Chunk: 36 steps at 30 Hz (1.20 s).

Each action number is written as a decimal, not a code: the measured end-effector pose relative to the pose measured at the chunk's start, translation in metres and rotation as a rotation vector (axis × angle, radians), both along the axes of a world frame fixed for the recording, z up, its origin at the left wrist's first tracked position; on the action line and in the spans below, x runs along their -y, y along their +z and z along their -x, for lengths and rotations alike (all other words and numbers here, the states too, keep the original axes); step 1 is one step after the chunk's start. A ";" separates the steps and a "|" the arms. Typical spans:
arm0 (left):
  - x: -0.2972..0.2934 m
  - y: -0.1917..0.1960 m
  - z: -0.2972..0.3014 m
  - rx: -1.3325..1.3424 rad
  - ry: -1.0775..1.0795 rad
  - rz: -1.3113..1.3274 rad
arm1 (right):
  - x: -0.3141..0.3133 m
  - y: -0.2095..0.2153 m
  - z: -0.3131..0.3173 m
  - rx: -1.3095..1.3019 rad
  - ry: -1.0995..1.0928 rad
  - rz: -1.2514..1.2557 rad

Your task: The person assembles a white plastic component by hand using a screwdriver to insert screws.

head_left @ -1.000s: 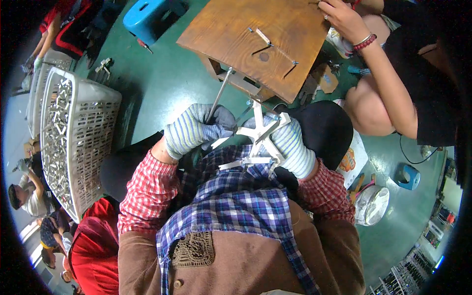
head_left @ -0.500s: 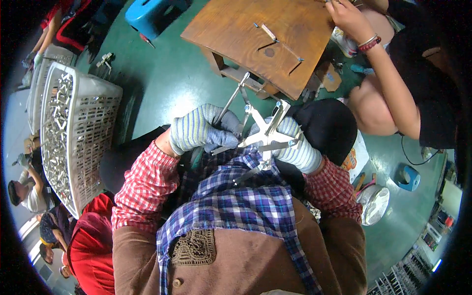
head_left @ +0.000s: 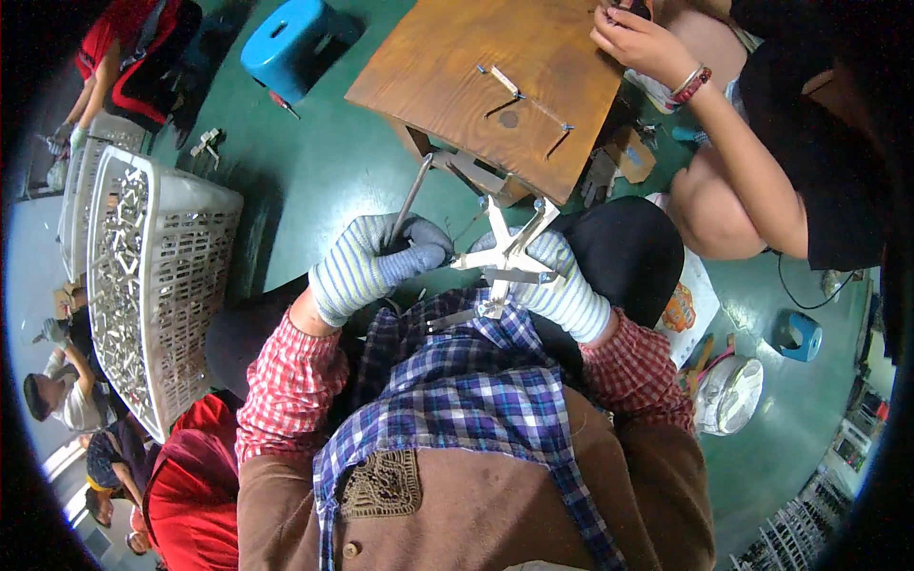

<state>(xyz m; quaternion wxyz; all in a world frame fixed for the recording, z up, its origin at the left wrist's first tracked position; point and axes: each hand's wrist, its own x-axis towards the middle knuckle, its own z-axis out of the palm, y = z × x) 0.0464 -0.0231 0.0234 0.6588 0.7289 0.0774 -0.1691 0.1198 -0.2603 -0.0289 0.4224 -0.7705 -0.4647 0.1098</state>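
My left hand [head_left: 367, 269], in a striped knit glove with grey fingers, is closed around a thin metal rod [head_left: 410, 198] that sticks up past the fingers. Its fingertips are beside the left tip of a pale, star-shaped metal frame [head_left: 509, 249]. Blue-tipped ends show on several of the frame's arms, and a slim grey bar [head_left: 519, 276] lies across its near side. Wrapped around the frame's right side is my right hand [head_left: 564, 290], gloved alike. The frame is above my lap and the blue plaid apron [head_left: 447, 381]. Whatever sits between my left fingertips is hidden.
A white plastic basket [head_left: 195, 228] full of small metal parts stands at left. Ahead, a wooden table [head_left: 428, 57] holds a jointed metal piece [head_left: 505, 82]. At right sits another person, with a hand [head_left: 647, 48] over the table. A blue stool [head_left: 284, 43] stands beyond.
My left hand has shifted left, away from the frame's middle, and the rod now stands apart from the link it met at the top. The frame has moved slightly left in my right hand.
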 end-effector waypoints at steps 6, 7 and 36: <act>0.014 0.008 0.005 0.005 0.066 -0.167 | -0.004 0.001 0.000 0.029 -0.040 -0.022; 0.016 0.008 0.005 0.017 0.100 -0.176 | -0.004 0.004 0.000 0.025 -0.037 0.025; 0.016 -0.025 0.128 -0.279 0.094 0.323 | 0.010 -0.029 -0.005 -2.106 0.221 -1.134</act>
